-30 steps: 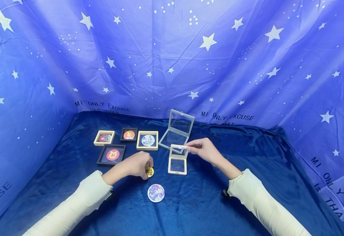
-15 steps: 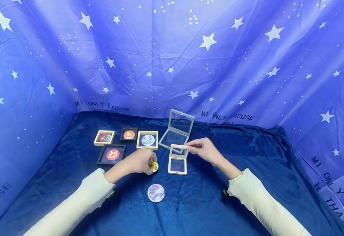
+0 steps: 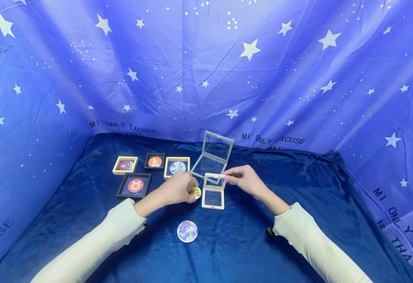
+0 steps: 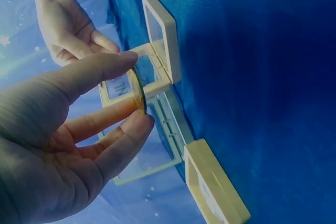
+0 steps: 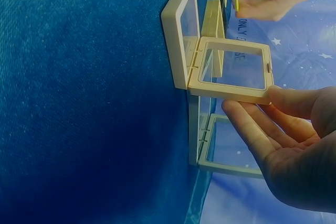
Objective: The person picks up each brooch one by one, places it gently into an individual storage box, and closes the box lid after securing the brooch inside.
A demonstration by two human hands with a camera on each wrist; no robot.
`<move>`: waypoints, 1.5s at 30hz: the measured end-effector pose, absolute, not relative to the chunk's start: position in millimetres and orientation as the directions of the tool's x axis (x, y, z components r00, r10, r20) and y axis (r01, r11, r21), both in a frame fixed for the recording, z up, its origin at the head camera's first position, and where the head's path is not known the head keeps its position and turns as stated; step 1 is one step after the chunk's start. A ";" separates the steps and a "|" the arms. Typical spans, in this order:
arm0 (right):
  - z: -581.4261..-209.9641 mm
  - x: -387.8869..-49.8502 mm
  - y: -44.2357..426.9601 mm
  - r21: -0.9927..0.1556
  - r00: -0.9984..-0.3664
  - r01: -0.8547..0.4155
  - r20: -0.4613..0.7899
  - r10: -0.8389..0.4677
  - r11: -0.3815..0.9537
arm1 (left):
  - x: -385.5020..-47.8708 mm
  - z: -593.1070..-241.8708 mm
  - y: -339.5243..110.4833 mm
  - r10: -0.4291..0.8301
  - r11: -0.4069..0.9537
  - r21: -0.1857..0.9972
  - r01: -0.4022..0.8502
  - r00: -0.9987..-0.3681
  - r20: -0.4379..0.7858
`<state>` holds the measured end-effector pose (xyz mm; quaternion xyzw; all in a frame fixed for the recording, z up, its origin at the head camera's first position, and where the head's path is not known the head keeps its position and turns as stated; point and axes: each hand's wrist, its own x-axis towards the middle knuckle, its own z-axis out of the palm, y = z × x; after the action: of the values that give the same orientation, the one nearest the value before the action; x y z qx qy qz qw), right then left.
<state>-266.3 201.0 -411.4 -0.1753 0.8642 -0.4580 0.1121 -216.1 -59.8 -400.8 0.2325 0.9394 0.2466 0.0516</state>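
Note:
A round yellow badge (image 3: 194, 192) is pinched at its edge by my left hand (image 3: 178, 187), just left of a small cream display frame (image 3: 213, 199). The left wrist view shows the badge edge-on between thumb and fingertips, off the cloth. That cream frame stands hinged apart, its lower half flat on the cloth and its clear-windowed lid raised. My right hand (image 3: 245, 179) pinches the lid's upper right corner between thumb and fingers, as the right wrist view shows. Nearer to me lies a round purple and white badge (image 3: 187, 231) on the cloth.
Behind the cream frame, a larger grey display frame (image 3: 211, 167) stands unfolded. To the left sit several framed badges: a cream one (image 3: 166, 175), two black ones (image 3: 133, 194) and another cream one (image 3: 124, 171). Dark blue cloth (image 3: 235, 251) covers the table; a starry curtain (image 3: 206, 70) surrounds it.
My left hand has carried the yellow badge rightward and a little away from me, closer to the small cream frame. The right hand and the frame's lid have stayed in place.

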 end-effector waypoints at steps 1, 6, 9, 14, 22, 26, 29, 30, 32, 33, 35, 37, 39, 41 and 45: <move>-411.7 -266.6 200.8 -0.831 -0.914 -0.201 -0.032 -0.405 0.519 | -216.3 -400.2 -57.9 0.465 0.768 0.485 0.419 -0.885 0.029; -411.9 -267.1 200.5 -0.827 -0.913 -0.209 -0.026 -0.406 0.522 | -218.7 -398.9 -47.4 0.482 0.756 0.471 0.455 -0.873 0.071; -411.3 -266.6 200.7 -0.828 -0.913 -0.212 -0.021 -0.407 0.519 | -220.1 -398.8 -40.5 0.503 0.743 0.471 0.475 -0.861 0.074; -411.4 -266.7 200.8 -0.838 -0.912 -0.209 -0.020 -0.411 0.504 | -221.8 -397.9 -29.5 0.537 0.732 0.456 0.506 -0.841 0.072; -410.1 -264.9 200.5 -0.838 -0.912 -0.205 -0.024 -0.410 0.506 | -223.1 -396.9 -18.9 0.547 0.735 0.438 0.518 -0.834 0.068; -409.9 -265.0 200.9 -0.838 -0.912 -0.204 -0.025 -0.410 0.507 | -223.4 -397.2 -15.4 0.539 0.744 0.433 0.508 -0.840 0.061; -410.5 -265.6 201.1 -0.840 -0.912 -0.201 -0.027 -0.408 0.504 | -223.7 -397.8 -13.0 0.528 0.750 0.433 0.500 -0.847 0.062; -410.7 -265.7 201.2 -0.840 -0.913 -0.199 -0.029 -0.407 0.505 | -224.0 -398.0 -12.1 0.523 0.755 0.429 0.496 -0.850 0.063; -410.8 -265.7 201.4 -0.841 -0.913 -0.195 -0.032 -0.407 0.505 | -224.6 -398.3 -10.3 0.512 0.762 0.427 0.487 -0.857 0.064; -410.8 -265.8 201.6 -0.841 -0.913 -0.195 -0.033 -0.407 0.505 | -224.6 -398.3 -9.2 0.503 0.767 0.428 0.478 -0.862 0.061; -410.4 -265.5 201.8 -0.843 -0.912 -0.193 -0.036 -0.409 0.503 | -225.0 -398.0 -7.0 0.485 0.776 0.433 0.458 -0.873 0.054; -410.0 -265.3 202.1 -0.844 -0.910 -0.192 -0.037 -0.412 0.501 | -224.7 -397.0 -4.9 0.469 0.782 0.442 0.439 -0.882 0.046; -410.1 -265.5 202.4 -0.843 -0.909 -0.196 -0.036 -0.416 0.501 | -224.3 -396.0 -3.0 0.459 0.787 0.444 0.428 -0.887 0.042; -410.7 -266.0 202.7 -0.843 -0.907 -0.199 -0.035 -0.419 0.500 | -224.2 -394.9 -1.3 0.456 0.791 0.440 0.424 -0.889 0.038; -411.1 -266.3 202.8 -0.845 -0.906 -0.198 -0.036 -0.422 0.496 | -225.0 -393.9 1.9 0.451 0.798 0.438 0.414 -0.892 0.023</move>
<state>-266.3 202.8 -411.1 -0.1810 0.8565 -0.4681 0.1200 -225.0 1.9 -393.9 0.2282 0.9472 0.2214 0.0413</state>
